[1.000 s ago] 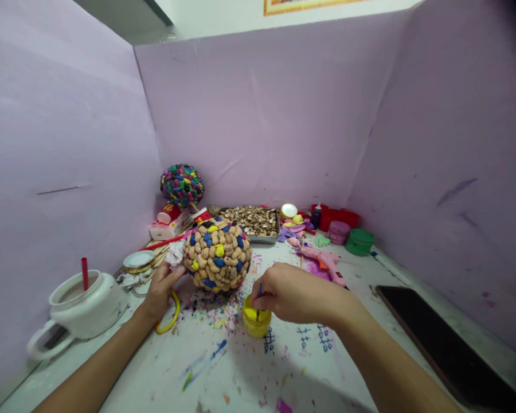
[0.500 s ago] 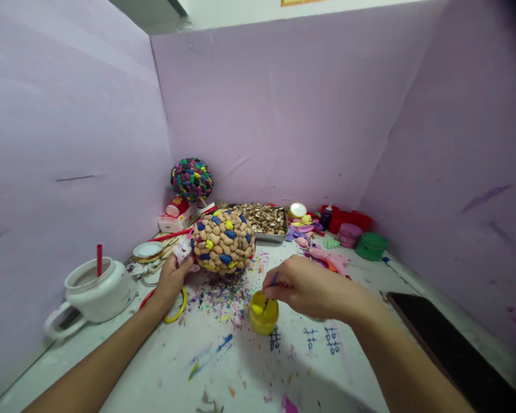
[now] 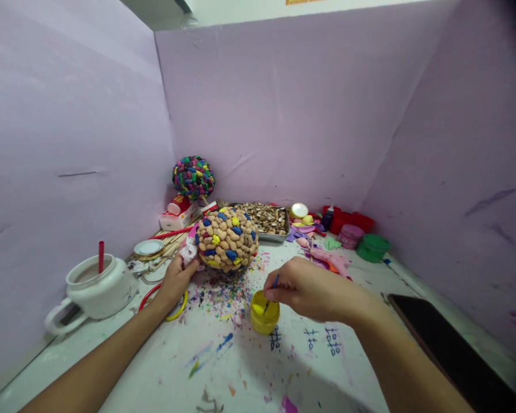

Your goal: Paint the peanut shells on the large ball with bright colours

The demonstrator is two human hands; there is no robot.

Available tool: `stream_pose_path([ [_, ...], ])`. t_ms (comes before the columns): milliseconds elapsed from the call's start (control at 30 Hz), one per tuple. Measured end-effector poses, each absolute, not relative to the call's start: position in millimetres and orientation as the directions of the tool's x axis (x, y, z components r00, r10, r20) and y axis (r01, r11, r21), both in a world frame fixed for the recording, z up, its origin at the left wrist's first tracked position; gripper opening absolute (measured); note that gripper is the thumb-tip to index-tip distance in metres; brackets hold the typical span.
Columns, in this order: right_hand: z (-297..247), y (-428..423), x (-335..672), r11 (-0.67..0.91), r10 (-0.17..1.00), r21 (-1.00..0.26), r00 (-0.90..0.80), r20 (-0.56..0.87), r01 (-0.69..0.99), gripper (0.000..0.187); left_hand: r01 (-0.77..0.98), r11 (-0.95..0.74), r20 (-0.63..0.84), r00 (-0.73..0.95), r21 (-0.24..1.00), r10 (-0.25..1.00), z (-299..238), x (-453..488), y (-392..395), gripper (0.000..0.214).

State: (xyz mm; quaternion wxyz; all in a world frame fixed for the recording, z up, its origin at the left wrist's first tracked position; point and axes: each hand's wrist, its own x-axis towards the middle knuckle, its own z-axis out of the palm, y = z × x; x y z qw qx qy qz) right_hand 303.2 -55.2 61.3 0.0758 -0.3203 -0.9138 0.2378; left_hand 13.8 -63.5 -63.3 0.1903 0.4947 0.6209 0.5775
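My right hand [image 3: 309, 289] pinches a thin blue-handled brush [image 3: 272, 289] whose tip dips into a small yellow paint pot [image 3: 264, 312] on the paint-spattered white table [image 3: 241, 367]. My left hand [image 3: 176, 278] rests against the left side of a ball covered in tan shells [image 3: 227, 239], some painted blue and yellow. Its fingers curl on the ball's edge beside a scrap of white tissue [image 3: 189, 251]. A red and a yellow ring [image 3: 172, 312] lie under my left wrist.
A white pot with a red stick [image 3: 97, 287] stands at left. A fully coloured ball [image 3: 193, 176], a tray of shells [image 3: 266, 219], red, pink and green paint tubs [image 3: 361, 238], a pink glue gun [image 3: 331, 261] and a dark slab [image 3: 447, 350] lie around. Purple walls enclose the table.
The view shifted, so everything sits a little higher and to the right. My left hand has turned the shell ball slightly. My right hand keeps the brush in the yellow pot.
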Motion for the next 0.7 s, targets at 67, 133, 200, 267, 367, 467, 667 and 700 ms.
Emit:
stream_pose_path([
  [67, 64.1, -54.9, 305.6, 0.675, 0.623, -0.489, -0.782, -0.022, 0.552, 0.019, 0.401, -0.150, 0.329, -0.426, 0.904, 0.842, -63.5, 13.4, -63.6, 0.043],
  [133, 67.2, -54.5, 309.2, 0.672, 0.638, -0.481, -0.770, -0.011, 0.563, 0.020, 0.409, -0.137, 0.324, -0.432, 0.902, 0.842, -63.8, 13.2, -63.6, 0.045],
  [200, 70.3, -53.9, 313.5, 0.672, 0.654, -0.475, -0.756, 0.020, 0.568, 0.022, 0.415, -0.140, 0.332, -0.435, 0.899, 0.837, -63.8, 13.6, -63.7, 0.045],
  [267, 72.8, -53.4, 317.1, 0.675, 0.659, -0.489, -0.749, 0.065, 0.552, 0.025, 0.411, -0.166, 0.349, -0.426, 0.896, 0.835, -63.1, 14.8, -64.1, 0.043],
  [367, 74.7, -53.4, 319.0, 0.678, 0.661, -0.516, -0.741, 0.119, 0.523, 0.026, 0.405, -0.176, 0.357, -0.430, 0.897, 0.829, -61.8, 17.1, -65.2, 0.041],
  [467, 73.7, -54.0, 317.0, 0.680, 0.655, -0.501, -0.750, 0.089, 0.534, 0.026, 0.408, -0.168, 0.355, -0.440, 0.897, 0.825, -61.4, 18.0, -65.9, 0.042],
  [667, 70.3, -52.6, 315.8, 0.697, 0.625, -0.531, -0.772, 0.120, 0.482, 0.030, 0.379, -0.189, 0.347, -0.411, 0.906, 0.843, -59.2, 19.3, -66.1, 0.043],
  [700, 70.0, -52.0, 316.4, 0.697, 0.623, -0.539, -0.771, 0.131, 0.473, 0.030, 0.380, -0.192, 0.349, -0.402, 0.905, 0.846, -58.3, 20.0, -66.3, 0.042],
])
